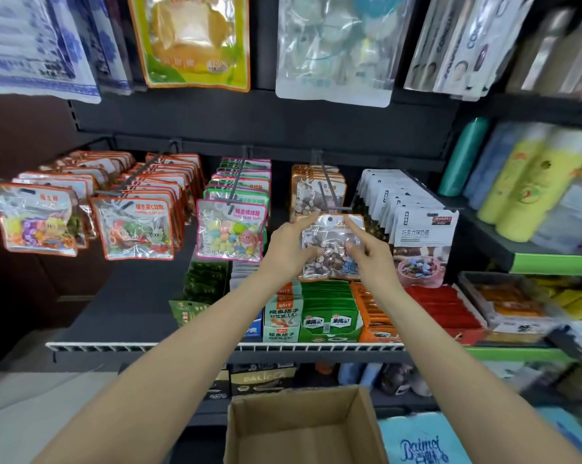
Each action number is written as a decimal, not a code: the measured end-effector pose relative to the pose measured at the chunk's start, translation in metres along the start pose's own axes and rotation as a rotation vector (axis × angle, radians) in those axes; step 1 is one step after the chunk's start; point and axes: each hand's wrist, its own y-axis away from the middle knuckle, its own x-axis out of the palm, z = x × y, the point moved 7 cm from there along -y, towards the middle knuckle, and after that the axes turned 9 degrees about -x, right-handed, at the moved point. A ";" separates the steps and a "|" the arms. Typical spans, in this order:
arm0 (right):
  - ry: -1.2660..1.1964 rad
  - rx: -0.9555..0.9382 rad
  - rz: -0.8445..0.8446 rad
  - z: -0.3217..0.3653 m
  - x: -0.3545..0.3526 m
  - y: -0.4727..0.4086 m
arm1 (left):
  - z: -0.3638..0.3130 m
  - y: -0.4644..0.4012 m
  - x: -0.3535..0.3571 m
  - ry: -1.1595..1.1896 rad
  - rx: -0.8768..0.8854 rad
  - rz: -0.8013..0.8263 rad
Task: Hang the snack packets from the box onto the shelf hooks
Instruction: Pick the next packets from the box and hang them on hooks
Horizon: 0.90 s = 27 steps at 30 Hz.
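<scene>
Nearest, at six o'clock, an open cardboard box (pixel 303 426) sits below the shelf edge; what shows of its inside is bare. Both forearms reach up from it toward the middle of the view. The left hand (pixel 291 244) grips the left edge of a clear snack packet (pixel 331 247) of brown and white pieces with an orange border, its forefinger stretched up to the packet's top left corner. The right hand (pixel 366 249) pinches the packet from its right side, at three o'clock of the packet, forefinger pointing toward the top edge. The packet is held flat between the two hands, its punched hole just under the tip of a dark shelf hook (pixel 333 195) at twelve o'clock. Behind it on that hook hang matching orange-bordered packets (pixel 316 185). At nine o'clock hangs a pink-bordered candy packet (pixel 231 229).
</scene>
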 end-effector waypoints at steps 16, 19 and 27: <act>0.289 0.019 0.079 -0.059 0.028 -0.099 | 0.014 -0.104 0.024 -0.113 -0.138 -0.078; 0.305 0.017 0.111 -0.068 0.034 -0.120 | 0.015 -0.123 0.028 -0.084 -0.191 -0.052; 0.349 -0.065 0.051 -0.068 0.028 -0.101 | 0.014 -0.100 0.020 -0.108 -0.204 -0.184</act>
